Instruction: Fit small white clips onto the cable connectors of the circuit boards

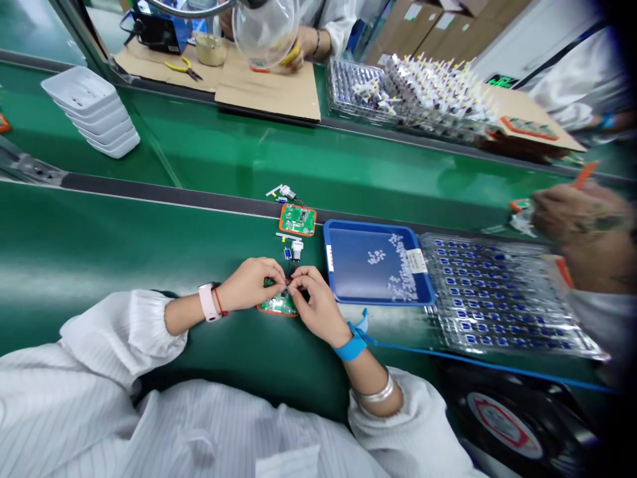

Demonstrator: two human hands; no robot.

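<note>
A green circuit board (279, 305) in an orange frame lies on the green bench, partly covered by my fingers. My left hand (251, 283) comes from the left and pinches at its upper edge. From the right, my right hand (314, 300) pinches at the same spot, its fingertips almost meeting the left ones. Whatever sits between the fingertips is too small to make out. Thin wires run up from there to a white motor-like part (297, 249) and a small blue part (287, 253). Beyond lies a second orange-framed circuit board (297, 220) with similar wired parts.
A blue tray (348, 296) with small white pieces stands right of my hands. Further right are clear blister trays (462, 292) holding blue parts, and a co-worker's hand (582, 219). A blue cord (448, 355) trails from my right wrist. Stacked white trays (92, 109) stand far left.
</note>
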